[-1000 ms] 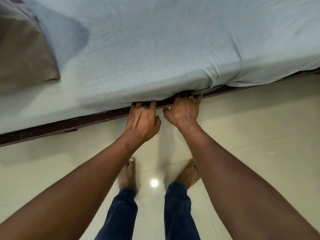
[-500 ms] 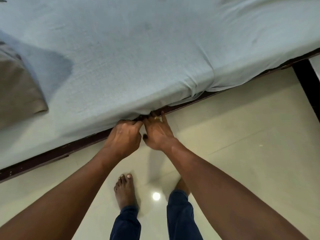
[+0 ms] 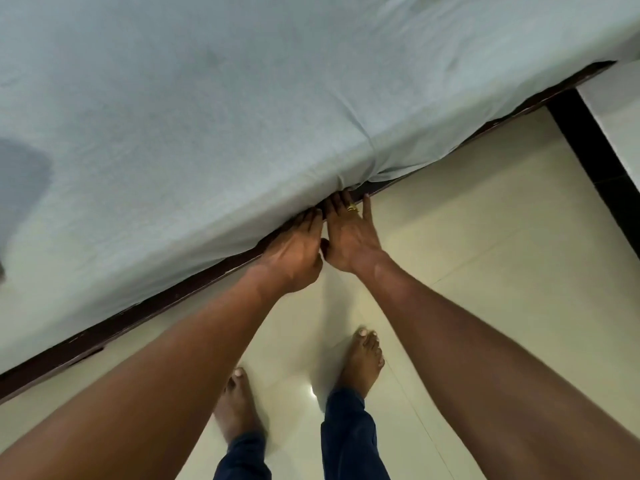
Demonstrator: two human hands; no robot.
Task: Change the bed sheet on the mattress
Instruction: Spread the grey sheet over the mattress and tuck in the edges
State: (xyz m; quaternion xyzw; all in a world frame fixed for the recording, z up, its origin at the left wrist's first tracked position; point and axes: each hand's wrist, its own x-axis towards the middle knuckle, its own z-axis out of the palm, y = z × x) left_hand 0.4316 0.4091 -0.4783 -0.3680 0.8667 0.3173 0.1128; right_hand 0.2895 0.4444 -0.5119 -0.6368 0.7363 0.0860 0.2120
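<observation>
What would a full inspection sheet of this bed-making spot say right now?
Surface: pale blue bed sheet spread flat, creased near the hands.
Job's things: the sheet's edge hangs over the dark bed frame.
Clutter: nothing seen.
Hands: left hand and right hand side by side, straight fingers pushing under the sheet's edge; fingertips hidden; gold ring on the right.
Cables: nothing seen.
Surroundings: cream tiled floor, bare feet.

Bed sheet (image 3: 242, 98): plain pale blue. Bed frame (image 3: 156, 306): dark brown. Floor (image 3: 502, 254): glossy cream tile. Trousers (image 3: 349, 441): navy. Ring (image 3: 352, 208): gold.
</observation>
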